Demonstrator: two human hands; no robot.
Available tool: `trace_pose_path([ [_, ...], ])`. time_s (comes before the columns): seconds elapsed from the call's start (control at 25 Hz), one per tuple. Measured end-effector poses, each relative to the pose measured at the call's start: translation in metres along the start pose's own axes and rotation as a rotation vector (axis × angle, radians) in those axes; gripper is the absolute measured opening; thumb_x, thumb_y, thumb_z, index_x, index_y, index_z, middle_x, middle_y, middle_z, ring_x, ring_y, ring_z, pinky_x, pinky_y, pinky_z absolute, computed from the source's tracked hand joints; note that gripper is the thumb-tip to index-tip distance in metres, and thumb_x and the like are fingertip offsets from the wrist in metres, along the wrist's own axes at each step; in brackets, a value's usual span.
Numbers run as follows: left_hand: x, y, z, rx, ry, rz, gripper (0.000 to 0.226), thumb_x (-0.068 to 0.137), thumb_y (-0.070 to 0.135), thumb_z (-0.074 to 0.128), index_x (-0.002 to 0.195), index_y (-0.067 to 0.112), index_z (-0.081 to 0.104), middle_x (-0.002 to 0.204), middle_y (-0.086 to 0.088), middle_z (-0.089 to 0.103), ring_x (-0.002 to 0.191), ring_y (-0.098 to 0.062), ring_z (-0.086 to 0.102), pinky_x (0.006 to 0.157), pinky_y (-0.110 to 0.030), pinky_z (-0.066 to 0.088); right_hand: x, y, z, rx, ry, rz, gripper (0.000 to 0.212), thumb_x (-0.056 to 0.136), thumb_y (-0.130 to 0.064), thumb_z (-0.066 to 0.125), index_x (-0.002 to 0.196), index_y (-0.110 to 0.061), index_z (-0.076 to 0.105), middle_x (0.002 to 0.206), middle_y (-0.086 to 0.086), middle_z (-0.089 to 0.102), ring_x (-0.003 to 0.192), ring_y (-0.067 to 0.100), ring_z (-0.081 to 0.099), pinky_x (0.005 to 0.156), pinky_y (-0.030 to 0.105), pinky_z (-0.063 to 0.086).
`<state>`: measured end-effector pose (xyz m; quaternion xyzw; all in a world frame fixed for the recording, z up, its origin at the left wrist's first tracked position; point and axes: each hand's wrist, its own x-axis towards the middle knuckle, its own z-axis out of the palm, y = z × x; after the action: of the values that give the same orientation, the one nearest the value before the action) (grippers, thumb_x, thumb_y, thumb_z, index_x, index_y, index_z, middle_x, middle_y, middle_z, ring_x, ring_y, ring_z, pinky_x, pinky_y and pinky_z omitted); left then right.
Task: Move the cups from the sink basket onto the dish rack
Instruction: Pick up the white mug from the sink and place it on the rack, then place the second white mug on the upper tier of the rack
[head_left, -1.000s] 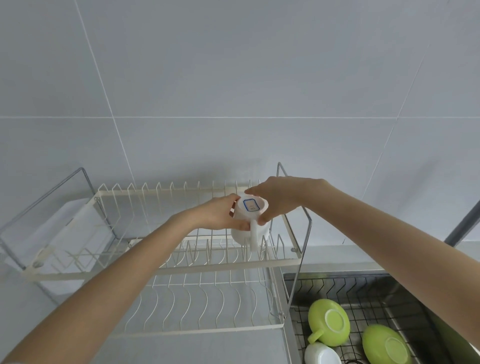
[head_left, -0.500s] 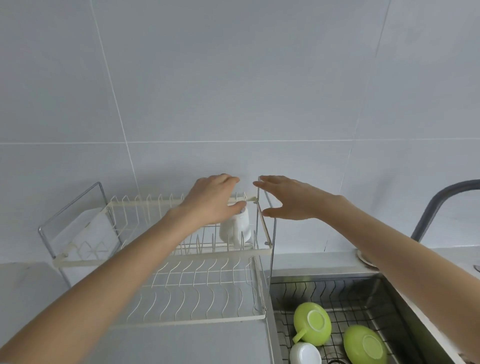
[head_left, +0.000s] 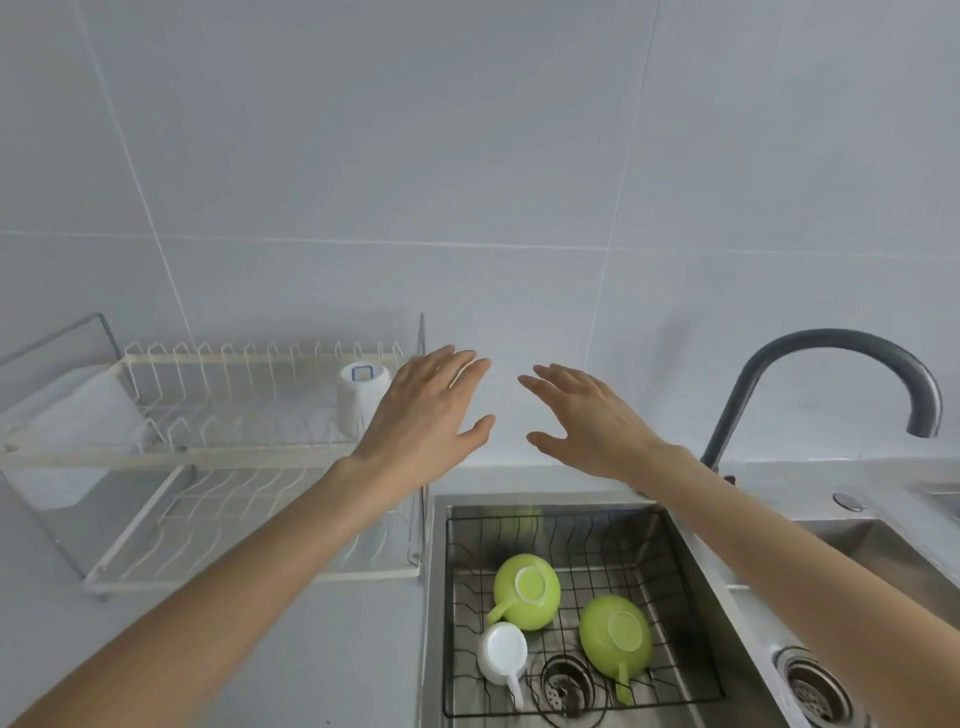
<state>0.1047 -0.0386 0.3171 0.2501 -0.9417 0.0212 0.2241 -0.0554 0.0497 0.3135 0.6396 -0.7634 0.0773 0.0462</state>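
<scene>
A white cup (head_left: 358, 396) stands upside down on the upper tier of the cream wire dish rack (head_left: 218, 457), near its right end. My left hand (head_left: 428, 418) hovers open just to the right of it, not touching. My right hand (head_left: 584, 418) is open too, above the counter behind the sink. In the black wire sink basket (head_left: 670, 582) lie two green cups (head_left: 525, 590) (head_left: 615, 636) and a small white cup (head_left: 503, 652), all upside down.
A dark curved faucet (head_left: 831, 374) rises at the right behind the steel sink (head_left: 436, 597). A second drain (head_left: 815, 688) sits at the far right. A white cutlery holder (head_left: 72, 431) hangs on the rack's left end. The tiled wall stands close behind.
Both hands let go of the white cup, which stays on the rack's upper tier. The hands have drawn away to the right, and the view has swung right and down toward the sink.
</scene>
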Motion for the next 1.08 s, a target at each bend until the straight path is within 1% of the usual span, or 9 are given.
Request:
trace_pose_path([
  [0.16, -0.004, 0.025, 0.034, -0.016, -0.042, 0.0, 0.055, 0.087, 0.03, 0.054, 0.136, 0.009, 0.038, 0.144, -0.011, 0.043, 0.135, -0.027, 0.036, 0.113, -0.04, 0.025, -0.019, 0.027, 0.028, 0.049, -0.071, -0.004, 0.064, 0.091, -0.034, 0.049, 0.145, -0.02, 0.017, 0.157, 0.004, 0.016, 0.145, 0.02, 0.01, 0.118, 0.033, 0.012],
  [0.32, -0.014, 0.035, 0.066, -0.046, -0.138, -0.037, 0.059, 0.088, 0.033, 0.05, 0.139, 0.012, 0.03, 0.149, -0.008, 0.034, 0.138, -0.022, 0.03, 0.114, -0.037, 0.022, -0.033, 0.041, 0.055, 0.093, -0.112, -0.01, 0.066, 0.09, -0.032, 0.052, 0.145, -0.019, 0.018, 0.156, 0.005, 0.017, 0.146, 0.02, 0.007, 0.118, 0.034, 0.014],
  [0.4, -0.016, 0.048, 0.096, -0.044, -0.254, -0.067, 0.062, 0.089, 0.037, 0.047, 0.142, 0.014, 0.023, 0.152, -0.005, 0.028, 0.14, -0.02, 0.025, 0.115, -0.035, 0.02, -0.041, 0.057, 0.079, 0.137, -0.177, 0.005, 0.067, 0.089, -0.031, 0.053, 0.145, -0.019, 0.019, 0.156, 0.005, 0.017, 0.146, 0.019, 0.006, 0.117, 0.034, 0.016],
  [0.48, -0.027, 0.045, 0.108, -0.034, -0.322, -0.096, 0.064, 0.09, 0.04, 0.045, 0.143, 0.016, 0.018, 0.153, -0.003, 0.024, 0.14, -0.018, 0.023, 0.115, -0.034, 0.019, -0.048, 0.058, 0.095, 0.165, -0.196, 0.01, 0.067, 0.088, -0.031, 0.053, 0.144, -0.019, 0.019, 0.156, 0.005, 0.018, 0.146, 0.019, 0.006, 0.117, 0.035, 0.017],
  [0.64, -0.041, 0.044, 0.148, -0.074, -0.46, -0.155, 0.067, 0.089, 0.04, 0.046, 0.144, 0.016, 0.015, 0.153, -0.003, 0.023, 0.14, -0.02, 0.024, 0.114, -0.035, 0.023, -0.057, 0.067, 0.138, 0.206, -0.281, 0.026, 0.068, 0.088, -0.03, 0.054, 0.145, -0.018, 0.019, 0.155, 0.003, 0.02, 0.145, 0.019, 0.008, 0.117, 0.034, 0.016],
  [0.84, -0.062, 0.036, 0.194, -0.132, -0.63, -0.218, 0.07, 0.088, 0.037, 0.05, 0.144, 0.016, 0.013, 0.153, -0.003, 0.021, 0.139, -0.021, 0.023, 0.113, -0.035, 0.026, -0.059, 0.069, 0.189, 0.271, -0.405, 0.056, 0.068, 0.088, -0.026, 0.055, 0.144, -0.018, 0.019, 0.155, 0.003, 0.021, 0.145, 0.019, 0.011, 0.117, 0.036, 0.019],
  [0.96, -0.072, 0.032, 0.221, -0.165, -0.722, -0.259, 0.07, 0.087, 0.033, 0.052, 0.143, 0.016, 0.014, 0.151, -0.002, 0.024, 0.137, -0.022, 0.027, 0.109, -0.035, 0.031, -0.06, 0.067, 0.214, 0.301, -0.488, 0.072, 0.066, 0.089, -0.023, 0.053, 0.144, -0.019, 0.018, 0.155, 0.003, 0.021, 0.143, 0.02, 0.017, 0.113, 0.034, 0.026],
  [1.08, -0.082, 0.031, 0.249, -0.192, -0.802, -0.298, 0.069, 0.087, 0.03, 0.053, 0.143, 0.016, 0.015, 0.149, -0.003, 0.027, 0.135, -0.022, 0.03, 0.104, -0.036, 0.037, -0.06, 0.062, 0.241, 0.338, -0.575, 0.111, 0.066, 0.088, -0.019, 0.054, 0.144, -0.02, 0.018, 0.154, 0.002, 0.023, 0.14, 0.022, 0.025, 0.104, 0.038, 0.037],
])
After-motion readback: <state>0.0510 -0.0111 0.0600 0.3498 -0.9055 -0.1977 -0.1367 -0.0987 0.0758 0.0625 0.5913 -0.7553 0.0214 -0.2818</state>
